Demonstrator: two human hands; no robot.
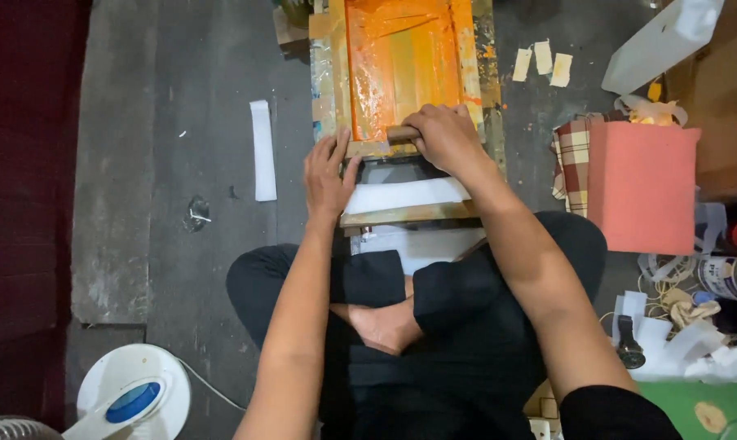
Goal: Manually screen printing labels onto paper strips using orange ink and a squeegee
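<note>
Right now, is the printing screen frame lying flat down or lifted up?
Flat down. The wooden frame lies level on its base; the left hand presses its near edge, and the right hand grips the squeegee handle inside.

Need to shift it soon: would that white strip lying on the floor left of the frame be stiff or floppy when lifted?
The white strip looks thin and flat, so probably light and floppy. It lies loose on the floor, so it would likely slide.

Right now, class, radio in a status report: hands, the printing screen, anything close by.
Right hand gripping squeegee handle at near edge of orange-inked screen frame. Left hand flat on frame corner. White strip lies beneath.
</note>
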